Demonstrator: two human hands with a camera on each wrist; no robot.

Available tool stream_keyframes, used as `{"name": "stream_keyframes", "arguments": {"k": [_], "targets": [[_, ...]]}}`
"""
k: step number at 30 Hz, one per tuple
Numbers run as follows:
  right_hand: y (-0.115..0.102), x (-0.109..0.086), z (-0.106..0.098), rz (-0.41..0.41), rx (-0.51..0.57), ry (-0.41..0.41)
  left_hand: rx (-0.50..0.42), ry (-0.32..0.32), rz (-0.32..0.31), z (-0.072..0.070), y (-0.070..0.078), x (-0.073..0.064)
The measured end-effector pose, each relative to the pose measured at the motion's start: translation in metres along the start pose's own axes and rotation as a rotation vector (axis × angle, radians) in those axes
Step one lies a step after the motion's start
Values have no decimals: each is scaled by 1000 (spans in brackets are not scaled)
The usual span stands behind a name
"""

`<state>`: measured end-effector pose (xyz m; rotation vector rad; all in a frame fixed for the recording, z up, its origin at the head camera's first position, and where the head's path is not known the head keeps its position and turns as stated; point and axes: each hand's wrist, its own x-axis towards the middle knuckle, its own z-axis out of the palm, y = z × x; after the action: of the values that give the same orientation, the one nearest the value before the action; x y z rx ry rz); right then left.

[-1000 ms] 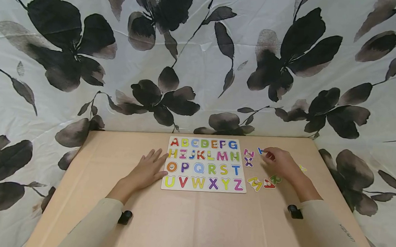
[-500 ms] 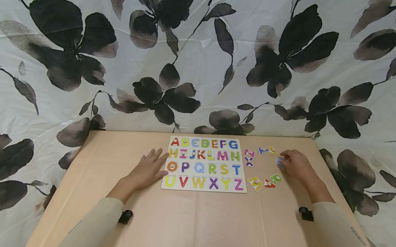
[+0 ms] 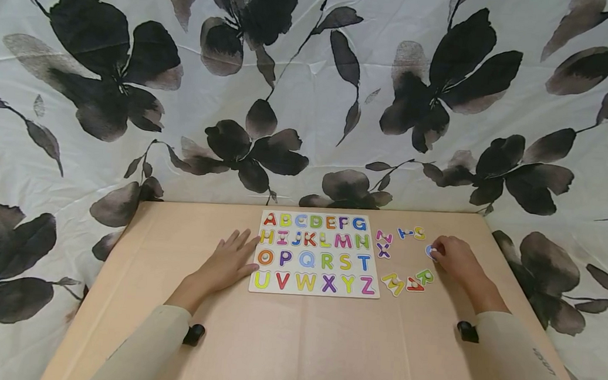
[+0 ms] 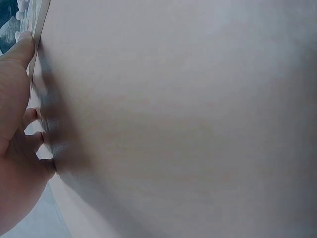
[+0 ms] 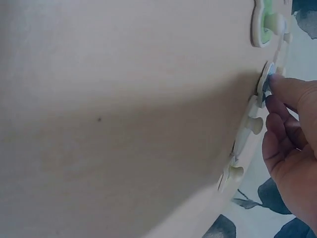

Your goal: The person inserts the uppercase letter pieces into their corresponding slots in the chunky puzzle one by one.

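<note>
A white alphabet puzzle board with coloured letters lies at the middle of the table's far part. My left hand rests at its left edge, fingers straight and spread; in the left wrist view the thumb touches the board's edge. To the board's right, my right hand pinches a blue letter puzzle piece, mostly covered by the fingertips. The right wrist view shows thumb and fingers on this blue piece, low at the table. Which letter it is cannot be read.
Loose letter pieces lie between board and right hand: a pink one, a purple X, a blue T, a yellow S, a yellow one, a red one and a green R. Knobs stand on several pieces.
My right hand has moved right from the blue T and the S, uncovering them, and has taken hold of the other blue piece. Its fingers now cover more of that piece. The left hand stays put.
</note>
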<state>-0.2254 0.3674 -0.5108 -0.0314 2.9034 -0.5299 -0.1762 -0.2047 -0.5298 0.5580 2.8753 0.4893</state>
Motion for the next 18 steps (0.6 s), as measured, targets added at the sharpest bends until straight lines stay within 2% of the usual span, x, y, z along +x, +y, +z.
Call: {"name": "stream_keyframes", "arguments": {"k": [9, 15, 18], "targets": [[-22, 1, -9, -68, 37, 55, -7, 0, 1, -2, 1, 0], [-46, 2, -6, -89, 60, 33, -9, 1, 4, -3, 1, 1], [-59, 3, -4, -127, 57, 30, -8, -3, 1, -3, 2, -1]]}}
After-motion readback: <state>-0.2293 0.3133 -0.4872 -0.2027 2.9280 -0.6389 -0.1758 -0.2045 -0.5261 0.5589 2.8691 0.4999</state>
